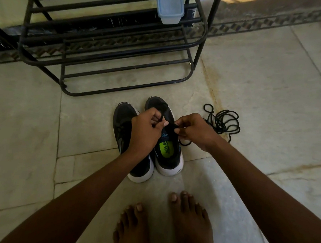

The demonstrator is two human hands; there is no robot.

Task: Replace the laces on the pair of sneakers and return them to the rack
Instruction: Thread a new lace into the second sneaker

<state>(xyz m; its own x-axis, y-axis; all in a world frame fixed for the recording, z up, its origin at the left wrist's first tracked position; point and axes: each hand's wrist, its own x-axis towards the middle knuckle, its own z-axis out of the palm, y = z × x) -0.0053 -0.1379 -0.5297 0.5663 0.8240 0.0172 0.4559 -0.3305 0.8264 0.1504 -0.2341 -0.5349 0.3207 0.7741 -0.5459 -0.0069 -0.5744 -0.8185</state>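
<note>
Sneakers (148, 139), black with white soles, stand side by side on the floor (267, 89), just in front of a black metal rack (111, 44), toes toward it. Both hands work over the sneaker farther from the rack's left leg. The left hand (146, 131) has its fingers curled, pinching a black lace (161, 117) that runs up from the eyelets. The right hand (194, 131) pinches the lace end at the tongue between thumb and fingertips. A loose lace (222, 122) lies in a tangled heap on the floor, right of the sneakers and near the rack's right leg.

Risks, as a judgement: the thin lace could slip from either pinch, or skip an eyelet so the lacing comes out uneven; the heap may knot when pulled.

A pale blue plastic box (170, 8) with a lid sits on an upper rack shelf; its contents cannot be seen. The rack's lower shelves show only bars.
</note>
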